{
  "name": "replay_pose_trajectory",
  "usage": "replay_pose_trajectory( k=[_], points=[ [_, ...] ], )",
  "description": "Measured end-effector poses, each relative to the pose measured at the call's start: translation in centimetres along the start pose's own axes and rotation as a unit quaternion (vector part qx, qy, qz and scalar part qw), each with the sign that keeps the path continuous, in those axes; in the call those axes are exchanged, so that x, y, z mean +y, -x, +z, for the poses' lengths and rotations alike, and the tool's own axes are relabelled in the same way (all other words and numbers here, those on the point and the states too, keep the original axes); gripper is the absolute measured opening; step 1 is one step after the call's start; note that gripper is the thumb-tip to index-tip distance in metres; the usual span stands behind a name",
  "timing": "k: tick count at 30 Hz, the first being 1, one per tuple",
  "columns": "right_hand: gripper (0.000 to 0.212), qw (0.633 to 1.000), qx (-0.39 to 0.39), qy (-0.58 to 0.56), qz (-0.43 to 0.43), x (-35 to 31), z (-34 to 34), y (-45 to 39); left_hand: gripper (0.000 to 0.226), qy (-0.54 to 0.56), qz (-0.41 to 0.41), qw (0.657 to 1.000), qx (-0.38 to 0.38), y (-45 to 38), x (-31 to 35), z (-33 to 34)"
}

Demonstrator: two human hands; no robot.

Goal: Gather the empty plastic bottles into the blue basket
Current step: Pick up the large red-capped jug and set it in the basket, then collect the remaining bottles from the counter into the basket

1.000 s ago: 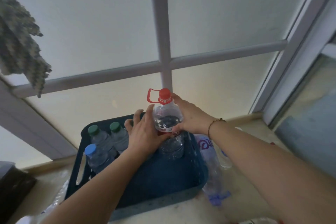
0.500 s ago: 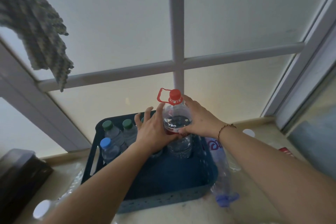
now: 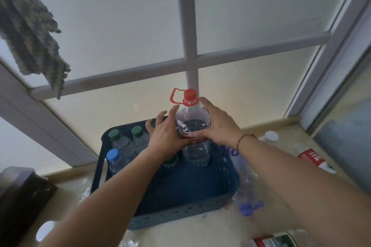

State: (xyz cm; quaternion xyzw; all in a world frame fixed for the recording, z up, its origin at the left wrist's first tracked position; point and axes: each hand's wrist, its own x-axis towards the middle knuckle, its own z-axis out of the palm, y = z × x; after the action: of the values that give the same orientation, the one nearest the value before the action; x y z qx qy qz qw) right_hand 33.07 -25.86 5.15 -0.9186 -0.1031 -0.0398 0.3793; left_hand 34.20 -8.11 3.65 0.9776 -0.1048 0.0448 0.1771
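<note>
A large clear bottle point(image 3: 193, 126) with a red cap and a red carrying loop stood upright in the far right part of the blue basket point(image 3: 186, 214), its base down among the basket's walls. The left hand point(image 3: 167, 136) pressed against its left side with the fingers point(image 3: 160, 116) spread and curved round the bottle, and the right hand point(image 3: 218, 124) wrapped its right side, fingers closed on the bottle at the level of the red label; a thin bracelet point(image 3: 244, 138) sat on that wrist. To the left in the basket stood three smaller bottles: two with green caps point(image 3: 114, 134) point(image 3: 137, 131) at the far side and one with a blue cap point(image 3: 112, 155) nearer, all upright and close together. Another bottle top showed partly under the left wrist, too hidden to tell more. The basket rested on a pale surface point(image 3: 200, 232) below a frosted window point(image 3: 241, 16) with white bars. Just right of the basket lay a crumpled clear bottle with a purple cap point(image 3: 248, 205), touching the basket's wall. Farther right lay a bottle with a red label point(image 3: 309, 156) and one with a white cap point(image 3: 271, 136). At the near edge another labelled bottle point(image 3: 275, 240) lay on its side, and a white cap point(image 3: 45, 232) showed at the near left. A dark box point(image 3: 22, 192) sat at the left, and a knitted cloth point(image 3: 30, 32) hung at the upper left.
</note>
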Motion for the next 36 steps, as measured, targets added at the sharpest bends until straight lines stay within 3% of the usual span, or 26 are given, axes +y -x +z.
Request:
replay_pose_trajectory(
  k=[7, 12, 15, 17, 18, 20, 22, 25, 28, 30, 32, 36],
  points=[
    [0.098, 0.999, -0.035, -0.015, 0.009, -0.5, -0.3, 0.5, 0.123, 0.006, 0.010, 1.000, -0.008, 0.9, -0.3, -0.4],
    [0.104, 0.999, -0.032, -0.016, 0.028, -0.9, -1.5, 1.9, 0.114, 0.039, 0.017, 0.998, 0.055, 3.5, -0.4, -0.9],
    [0.078, 0.997, 0.071, 0.015, -0.002, -1.2, -2.5, 4.1, 0.084, 0.097, 0.080, 0.969, 0.215, 7.1, 0.9, -2.6],
    [0.047, 0.980, 0.176, 0.023, -0.087, -1.4, -3.6, 7.3, 0.061, 0.138, 0.186, 0.922, 0.311, 10.4, 2.3, -2.2],
    [0.033, 0.969, 0.207, 0.019, -0.135, -1.4, -4.3, 9.4, 0.052, 0.154, 0.244, 0.901, 0.324, 12.3, 3.0, -1.5],
    [0.015, 0.955, 0.216, 0.023, -0.200, -0.2, -5.4, 14.3, 0.042, 0.170, 0.343, 0.884, 0.268, 16.0, 4.7, 1.0],
    [0.009, 0.961, 0.195, 0.049, -0.191, 2.6, -5.9, 19.0, 0.037, 0.161, 0.401, 0.892, 0.132, 19.0, 6.8, 4.3],
    [0.010, 0.976, 0.209, 0.064, 0.001, 9.0, -5.4, 26.4, 0.045, 0.130, 0.374, 0.915, -0.078, 21.8, 10.4, 10.1],
    [0.011, 0.964, 0.159, 0.078, 0.197, 14.9, -4.0, 32.4, 0.070, 0.052, 0.327, 0.924, -0.190, 23.0, 13.3, 15.0],
    [0.012, 0.955, 0.104, 0.039, 0.276, 17.3, -3.0, 34.6, 0.078, -0.024, 0.309, 0.927, -0.213, 23.3, 14.6, 16.8],
    [0.021, 0.928, 0.065, -0.105, 0.352, 17.9, -2.3, 35.2, 0.081, -0.081, 0.275, 0.934, -0.212, 23.3, 15.4, 17.7],
    [0.037, 0.886, 0.064, -0.257, 0.381, 18.2, -1.4, 34.5, 0.068, -0.084, 0.248, 0.951, -0.167, 22.9, 15.7, 18.8]
  ],
)
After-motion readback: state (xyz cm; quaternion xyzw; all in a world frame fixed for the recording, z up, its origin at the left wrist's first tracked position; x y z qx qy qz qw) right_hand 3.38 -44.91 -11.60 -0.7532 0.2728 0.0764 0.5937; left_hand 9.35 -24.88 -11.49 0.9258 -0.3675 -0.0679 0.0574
